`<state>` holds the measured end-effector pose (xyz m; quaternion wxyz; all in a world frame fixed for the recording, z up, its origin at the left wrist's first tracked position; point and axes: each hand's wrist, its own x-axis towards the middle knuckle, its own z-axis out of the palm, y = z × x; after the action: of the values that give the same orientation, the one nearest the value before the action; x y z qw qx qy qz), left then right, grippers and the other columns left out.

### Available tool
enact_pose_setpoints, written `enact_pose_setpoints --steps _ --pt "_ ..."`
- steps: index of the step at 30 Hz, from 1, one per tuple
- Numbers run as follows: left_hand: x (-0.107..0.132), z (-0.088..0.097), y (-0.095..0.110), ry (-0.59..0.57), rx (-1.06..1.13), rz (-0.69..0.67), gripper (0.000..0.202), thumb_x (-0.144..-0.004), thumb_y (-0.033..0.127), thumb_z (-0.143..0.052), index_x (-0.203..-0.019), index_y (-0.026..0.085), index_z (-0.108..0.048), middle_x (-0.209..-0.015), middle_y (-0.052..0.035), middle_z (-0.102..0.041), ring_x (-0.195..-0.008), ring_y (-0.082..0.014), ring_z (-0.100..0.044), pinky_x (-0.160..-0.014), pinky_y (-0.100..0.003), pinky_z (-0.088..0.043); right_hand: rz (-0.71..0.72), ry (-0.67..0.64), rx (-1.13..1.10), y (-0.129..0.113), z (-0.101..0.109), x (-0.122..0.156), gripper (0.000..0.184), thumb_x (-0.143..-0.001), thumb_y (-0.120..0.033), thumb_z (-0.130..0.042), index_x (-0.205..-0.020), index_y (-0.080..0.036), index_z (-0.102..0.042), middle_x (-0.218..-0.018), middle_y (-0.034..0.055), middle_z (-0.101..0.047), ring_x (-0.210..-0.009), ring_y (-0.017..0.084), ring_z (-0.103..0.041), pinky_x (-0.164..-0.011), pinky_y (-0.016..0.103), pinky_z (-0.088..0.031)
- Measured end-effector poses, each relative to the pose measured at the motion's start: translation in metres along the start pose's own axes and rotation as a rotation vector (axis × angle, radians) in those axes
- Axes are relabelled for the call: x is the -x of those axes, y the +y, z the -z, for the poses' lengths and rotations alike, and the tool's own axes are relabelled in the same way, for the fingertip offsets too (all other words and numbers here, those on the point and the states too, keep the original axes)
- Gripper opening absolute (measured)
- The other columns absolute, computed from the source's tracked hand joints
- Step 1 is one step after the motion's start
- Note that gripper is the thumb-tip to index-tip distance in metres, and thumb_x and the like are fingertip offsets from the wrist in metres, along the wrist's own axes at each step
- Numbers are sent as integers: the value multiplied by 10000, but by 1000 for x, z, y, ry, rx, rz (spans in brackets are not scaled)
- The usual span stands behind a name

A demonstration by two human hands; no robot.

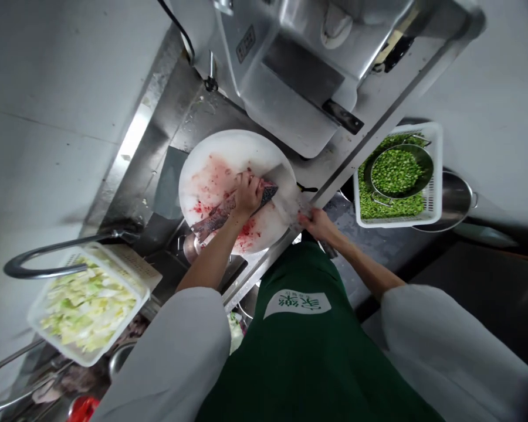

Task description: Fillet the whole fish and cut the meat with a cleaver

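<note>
A dark-skinned fish [217, 220] lies slantwise across the round white cutting board [229, 143], which is smeared with blood. My left hand [247, 196] is closed over the fish near its upper right end and presses it to the board. At the board's right edge, my right hand [315, 224] is wrapped round the handle of a cleaver [284, 181]. Motion smears the cleaver's wide blade, which reaches toward the fish's upper right end; I cannot tell whether it touches.
A second cleaver [308, 70] rests on the steel machine [286, 117] behind the board. On the right, a white basket [437, 176] holds chopped greens and a metal strainer [429, 167]. Cut cabbage fills a white basket [88, 357] at left, below a curved faucet [48, 272].
</note>
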<state>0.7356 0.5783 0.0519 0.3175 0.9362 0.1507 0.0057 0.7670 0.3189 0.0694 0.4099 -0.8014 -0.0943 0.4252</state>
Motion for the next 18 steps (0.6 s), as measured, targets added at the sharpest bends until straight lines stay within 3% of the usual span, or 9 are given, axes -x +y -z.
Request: enact_pose_setpoints --steps 5,10,15,18 --pt "1 -8 -14 67 -43 -144 538 -1105 607 -316 -914 210 -623 -1095 -152 -623 -1215 -332 -580 -1129 -555 -447 42 138 207 -26 0 -30 328 -1001 -438 -629 -1023 -121 -710 -874 177 -762 -891 314 -755 -749 316 -564" --pt "1 -12 -16 64 -98 -245 587 -1107 614 -257 -929 201 -635 -1065 -161 -654 -1142 -327 -611 -1085 -558 -473 -14 -15 150 -19 -2 -8 270 -1028 -390 -582 -981 -151 -699 -720 82 -729 -675 238 -710 -618 275 -526" --pt "4 -14 -22 92 -45 -274 617 -1104 627 -223 -886 208 -620 -1018 -151 -654 -1078 -316 -636 -1045 -550 -495 -29 112 227 -44 -18 -20 259 -1008 -374 -651 -1069 -128 -703 -935 168 -786 -854 281 -759 -742 298 -555" --pt "5 -14 -26 118 21 -282 621 -1102 638 -214 -877 213 -606 -1009 -143 -646 -1055 -300 -637 -1026 -532 -507 -46 60 121 -44 -21 -18 263 -1027 -387 -637 -1048 -133 -701 -784 118 -756 -697 247 -731 -657 282 -541"
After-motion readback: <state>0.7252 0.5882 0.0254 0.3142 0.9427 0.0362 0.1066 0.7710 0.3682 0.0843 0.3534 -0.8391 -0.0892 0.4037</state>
